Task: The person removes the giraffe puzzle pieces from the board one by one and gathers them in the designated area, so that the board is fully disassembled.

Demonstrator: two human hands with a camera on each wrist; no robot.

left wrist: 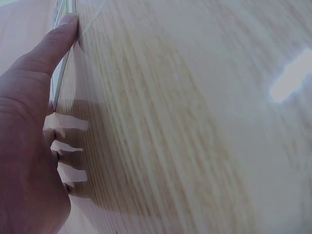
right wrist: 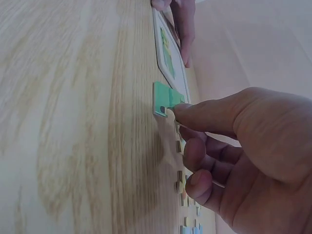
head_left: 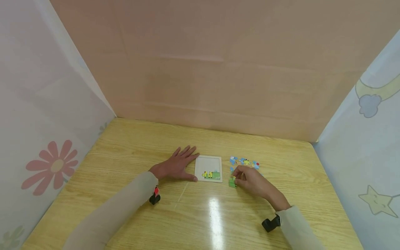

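Observation:
A square white puzzle board (head_left: 207, 164) lies on the wooden table, with several green and yellow pieces (head_left: 215, 175) fitted along its lower edge. My left hand (head_left: 176, 167) rests with spread fingers at the board's left side; its thumb touches the board's edge in the left wrist view. To the right of the board, my right hand (head_left: 253, 180) pinches a green puzzle piece (right wrist: 163, 96) between thumb and fingers. That piece is low at the tabletop; whether it touches the wood I cannot tell. Fingers partly hide it.
Several loose puzzle pieces (head_left: 246, 161), mostly blue with yellow and red spots, lie just beyond my right hand, some partly hidden by it. A tan wall (head_left: 200, 86) stands behind the table (head_left: 193, 215), and pale printed sheets (head_left: 56, 104) flank it on both sides.

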